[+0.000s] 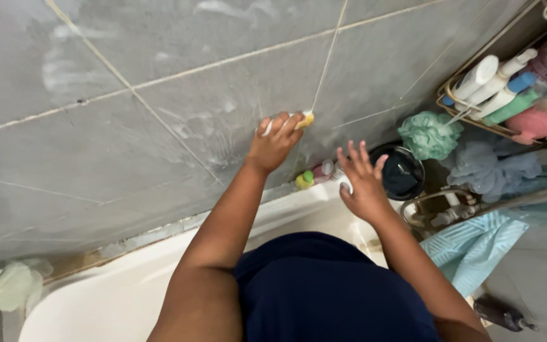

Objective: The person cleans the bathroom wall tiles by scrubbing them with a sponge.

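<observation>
My left hand (275, 143) presses a yellow sponge (306, 120) against the grey tiled wall (159, 95), right by a grout line, with soapy smears around it. My right hand (362, 179) hovers with fingers spread just to the right, above the white bathtub rim (299, 199), holding nothing. Small bottles (314, 175) stand on the tub's edge between the two hands.
A wire rack (495, 95) of bottles and tubes hangs at the upper right. Below it are green and blue bath puffs (428, 134), a black bowl (401, 171), a tap (438, 206) and a light blue towel (476, 244). A pale green puff (1, 288) lies at the tub's left end.
</observation>
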